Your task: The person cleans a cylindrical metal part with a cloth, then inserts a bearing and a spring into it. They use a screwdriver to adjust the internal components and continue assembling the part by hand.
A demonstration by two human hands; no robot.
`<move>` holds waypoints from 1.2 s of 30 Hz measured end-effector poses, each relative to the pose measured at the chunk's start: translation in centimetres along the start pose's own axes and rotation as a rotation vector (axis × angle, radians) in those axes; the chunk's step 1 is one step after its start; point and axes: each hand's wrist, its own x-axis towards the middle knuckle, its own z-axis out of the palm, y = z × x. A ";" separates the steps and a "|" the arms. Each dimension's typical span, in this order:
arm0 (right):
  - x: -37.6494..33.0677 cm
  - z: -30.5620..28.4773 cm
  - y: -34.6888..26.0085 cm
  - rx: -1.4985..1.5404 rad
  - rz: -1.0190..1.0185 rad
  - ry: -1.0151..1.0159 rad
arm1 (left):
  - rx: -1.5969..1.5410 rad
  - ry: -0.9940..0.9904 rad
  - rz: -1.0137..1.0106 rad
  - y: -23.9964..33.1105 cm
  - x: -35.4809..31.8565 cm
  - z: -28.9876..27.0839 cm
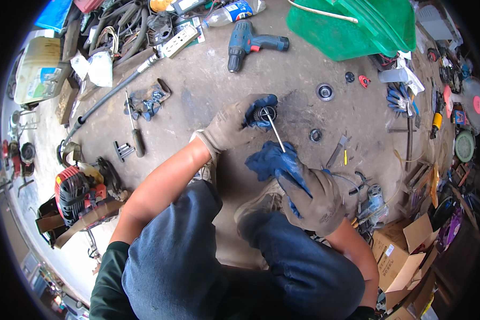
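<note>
**Gloved hands hold a round metal part and a thin rod over a workshop floor**

The left hand [234, 125], in a grey fabric glove with blue-coated fingertips, is curled closed around a small round dark metal part with a bright ring face [267, 113], pinching it between thumb and fingers so that the open face tilts toward the other hand. That hold seems meant to steady the part and keep its centre exposed. The right hand [310, 194], in a matching grey and blue glove, is closed on the lower end of a thin straight silvery metal rod [276, 133]; the rod's far end meets the centre of the round part, so the two grips work against each other, one bracing and one guiding. Both hands hover just above the stained grey concrete floor [208, 80], over the person's crouched knees in dark blue trousers.

Just beyond the right-hand grip lie a small dark bearing-like ring [316, 135] and, further out, a larger round metal disc with a dark centre [325, 92], both apart from the held part. Well beyond the left-hand grip rests a blue-green cordless drill [250, 42]. To the left of that grip lies a screwdriver with a black handle [135, 134], and further left a red and black small engine [77, 194].

Containers: a green plastic tub [357, 26] stands far beyond the hands, its contents not visible; an open brown cardboard box [405, 256] sits beside the right forearm, and what it holds cannot be made out.
</note>
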 end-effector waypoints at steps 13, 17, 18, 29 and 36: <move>-0.3 -1.1 0.6 -0.095 -0.084 -0.063 | 0.039 0.006 0.133 0.9 0.5 0.5; 1.0 -2.3 0.3 0.037 0.034 -0.123 | 0.017 -0.001 0.057 0.8 0.4 0.6; 1.5 -2.7 0.4 0.074 0.069 -0.153 | -0.010 -0.009 0.024 0.8 0.5 0.6; 4.0 -4.9 1.6 0.273 0.155 -0.175 | -0.037 0.046 0.130 1.3 1.1 1.0; 5.0 -5.7 1.9 0.322 0.187 -0.198 | 0.003 -0.006 0.217 1.8 1.1 0.5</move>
